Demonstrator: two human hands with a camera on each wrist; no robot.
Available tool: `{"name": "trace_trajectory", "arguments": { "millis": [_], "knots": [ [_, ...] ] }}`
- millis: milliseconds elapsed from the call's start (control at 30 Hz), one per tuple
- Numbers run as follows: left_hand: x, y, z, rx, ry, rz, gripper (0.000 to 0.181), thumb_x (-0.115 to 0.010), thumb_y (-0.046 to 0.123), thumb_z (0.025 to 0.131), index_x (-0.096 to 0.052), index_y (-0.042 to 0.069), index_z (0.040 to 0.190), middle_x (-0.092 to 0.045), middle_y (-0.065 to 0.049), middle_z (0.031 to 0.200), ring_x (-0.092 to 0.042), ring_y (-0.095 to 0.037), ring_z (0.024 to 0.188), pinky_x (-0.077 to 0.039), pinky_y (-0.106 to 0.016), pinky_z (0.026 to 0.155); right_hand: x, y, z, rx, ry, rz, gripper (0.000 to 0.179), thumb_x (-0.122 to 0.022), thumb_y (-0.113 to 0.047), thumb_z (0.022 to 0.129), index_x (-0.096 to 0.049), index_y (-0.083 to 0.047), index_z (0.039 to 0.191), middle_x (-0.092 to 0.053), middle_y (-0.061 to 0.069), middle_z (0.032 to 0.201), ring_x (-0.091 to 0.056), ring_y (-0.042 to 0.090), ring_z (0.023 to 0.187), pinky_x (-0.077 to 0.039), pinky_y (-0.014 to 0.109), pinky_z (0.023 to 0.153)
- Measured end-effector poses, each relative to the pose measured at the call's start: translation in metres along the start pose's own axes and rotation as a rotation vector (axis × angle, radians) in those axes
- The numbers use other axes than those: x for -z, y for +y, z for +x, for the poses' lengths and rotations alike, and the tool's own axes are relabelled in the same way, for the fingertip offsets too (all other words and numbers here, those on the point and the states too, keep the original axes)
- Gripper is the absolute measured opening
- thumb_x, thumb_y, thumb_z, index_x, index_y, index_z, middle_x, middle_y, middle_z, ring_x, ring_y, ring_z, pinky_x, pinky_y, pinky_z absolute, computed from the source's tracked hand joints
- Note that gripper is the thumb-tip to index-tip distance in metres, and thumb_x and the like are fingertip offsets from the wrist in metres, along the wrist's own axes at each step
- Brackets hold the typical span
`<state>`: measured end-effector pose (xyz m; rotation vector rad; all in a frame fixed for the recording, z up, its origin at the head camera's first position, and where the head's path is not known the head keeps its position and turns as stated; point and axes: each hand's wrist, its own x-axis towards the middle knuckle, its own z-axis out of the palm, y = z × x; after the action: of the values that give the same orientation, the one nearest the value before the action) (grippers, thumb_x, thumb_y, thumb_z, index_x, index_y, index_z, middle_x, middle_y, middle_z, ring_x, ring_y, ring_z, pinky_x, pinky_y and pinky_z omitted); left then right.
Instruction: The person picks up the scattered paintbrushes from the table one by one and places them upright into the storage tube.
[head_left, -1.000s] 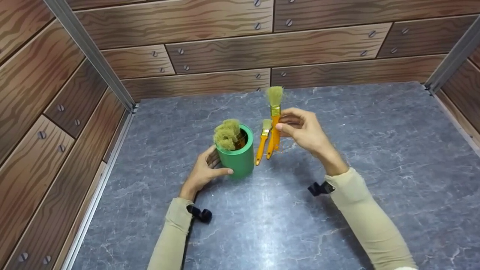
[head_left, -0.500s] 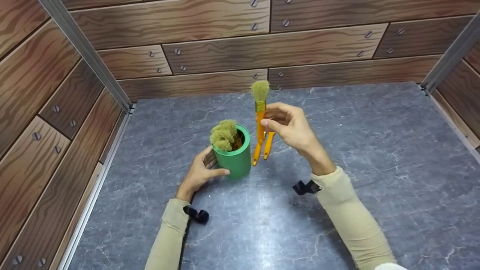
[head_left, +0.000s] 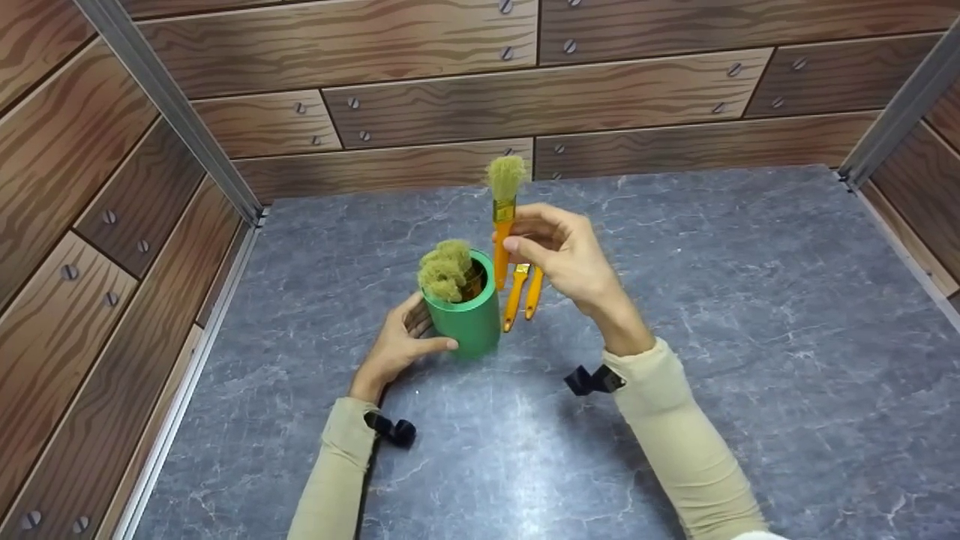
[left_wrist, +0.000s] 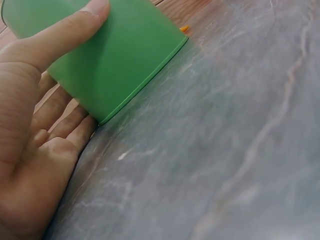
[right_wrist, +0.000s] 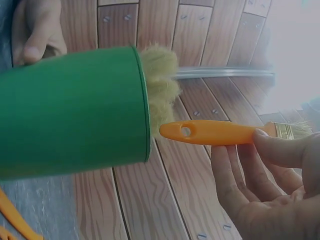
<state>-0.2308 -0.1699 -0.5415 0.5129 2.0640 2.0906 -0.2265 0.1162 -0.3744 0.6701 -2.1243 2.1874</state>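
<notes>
My left hand [head_left: 394,346] holds a green cylindrical pot [head_left: 471,326] low on its left side, thumb in front and fingers behind; the left wrist view shows the pot [left_wrist: 125,55] standing on the table. Several paintbrushes with pale bristles [head_left: 448,271] stand in it, bristles up; their handles are mostly hidden. To the right, my right hand [head_left: 574,259] pinches another paintbrush [head_left: 503,217] upright by its orange handle, bristles up. In the right wrist view, the handle's holed end [right_wrist: 172,131] is just beyond the pot's rim, near the bristles there.
Two more orange-handled paintbrushes, one [head_left: 515,298] close to the pot and another [head_left: 534,295] beside it, lie on the grey marbled table [head_left: 750,300], partly hidden by my right hand. Wood-patterned walls [head_left: 435,105] stand at the back and sides.
My right hand has moved left with its paintbrush, from beyond the brushes on the table to beside the pot's rim. My left hand stays on the pot.
</notes>
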Motion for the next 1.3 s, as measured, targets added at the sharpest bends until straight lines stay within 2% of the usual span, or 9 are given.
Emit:
{"name": "trace_trajectory", "arguments": {
  "millis": [133, 300, 433, 600, 767, 1000, 1100, 1300],
  "knots": [
    [0.000, 0.000, 0.000, 0.003, 0.001, 0.004, 0.096, -0.094, 0.006, 0.082, -0.045, 0.019, 0.163, -0.055, -0.006, 0.160, -0.050, -0.025, 0.151, -0.043, -0.038, 0.128, -0.008, 0.003, -0.001, 0.056, -0.002, 0.050, 0.026, -0.070, 0.004, 0.101, -0.072, 0.003, 0.127, -0.074, 0.031, 0.118, -0.078, 0.025, 0.099, -0.068, 0.043, 0.093],
    [-0.002, 0.000, 0.001, 0.005, 0.001, -0.001, 0.097, -0.095, 0.006, 0.080, -0.046, 0.018, 0.163, -0.056, -0.006, 0.160, -0.050, -0.025, 0.151, -0.043, -0.037, 0.127, -0.014, 0.011, -0.001, 0.129, 0.011, 0.070, 0.025, -0.070, 0.003, 0.101, -0.073, 0.003, 0.126, -0.077, 0.020, 0.114, -0.077, 0.026, 0.098, -0.068, 0.045, 0.093],
    [-0.002, 0.000, 0.001, 0.002, -0.006, -0.004, 0.096, -0.095, 0.006, 0.081, -0.047, 0.018, 0.162, -0.055, -0.007, 0.160, -0.050, -0.026, 0.151, -0.043, -0.037, 0.127, -0.017, 0.017, -0.001, 0.157, -0.001, 0.065, 0.025, -0.070, 0.003, 0.101, -0.072, 0.004, 0.126, -0.077, 0.020, 0.114, -0.077, 0.026, 0.100, -0.068, 0.046, 0.093],
    [-0.001, -0.002, -0.002, 0.009, -0.007, 0.014, 0.095, -0.095, 0.007, 0.082, -0.046, 0.019, 0.163, -0.054, -0.006, 0.161, -0.050, -0.024, 0.151, -0.044, -0.036, 0.127, -0.022, 0.024, -0.002, 0.149, -0.032, 0.031, 0.026, -0.070, 0.001, 0.101, -0.072, 0.005, 0.127, -0.076, 0.026, 0.117, -0.077, 0.024, 0.102, -0.067, 0.044, 0.095],
    [0.000, -0.003, -0.001, 0.002, -0.006, 0.004, 0.095, -0.094, 0.005, 0.081, -0.047, 0.018, 0.162, -0.056, -0.007, 0.160, -0.051, -0.026, 0.150, -0.044, -0.037, 0.127, -0.024, 0.027, -0.003, 0.138, -0.057, -0.037, 0.026, -0.072, 0.002, 0.100, -0.073, 0.004, 0.126, -0.077, 0.023, 0.118, -0.077, 0.024, 0.103, -0.067, 0.039, 0.094],
    [0.000, -0.002, 0.000, -0.004, 0.009, -0.003, 0.095, -0.094, 0.003, 0.080, -0.047, 0.018, 0.162, -0.056, -0.007, 0.159, -0.051, -0.025, 0.150, -0.044, -0.037, 0.127, -0.023, 0.026, -0.002, 0.103, -0.090, -0.036, 0.029, -0.069, 0.004, 0.101, -0.069, 0.009, 0.130, -0.074, 0.024, 0.125, -0.073, 0.038, 0.116, -0.064, 0.038, 0.101],
    [0.000, -0.002, 0.001, -0.002, 0.011, 0.003, 0.094, -0.094, 0.003, 0.080, -0.048, 0.018, 0.161, -0.057, -0.006, 0.158, -0.051, -0.025, 0.150, -0.044, -0.036, 0.126, -0.020, 0.026, -0.001, 0.094, -0.073, -0.051, 0.029, -0.069, 0.003, 0.102, -0.070, 0.008, 0.130, -0.075, 0.023, 0.125, -0.073, 0.040, 0.116, -0.064, 0.037, 0.102],
    [0.000, -0.002, 0.001, -0.007, 0.004, -0.005, 0.095, -0.094, 0.002, 0.080, -0.047, 0.018, 0.162, -0.056, -0.006, 0.160, -0.050, -0.025, 0.151, -0.043, -0.036, 0.127, -0.014, 0.029, 0.001, 0.091, -0.017, -0.112, 0.026, -0.072, 0.000, 0.101, -0.073, 0.005, 0.126, -0.077, 0.019, 0.120, -0.074, 0.034, 0.112, -0.065, 0.034, 0.098]
  ]
}}
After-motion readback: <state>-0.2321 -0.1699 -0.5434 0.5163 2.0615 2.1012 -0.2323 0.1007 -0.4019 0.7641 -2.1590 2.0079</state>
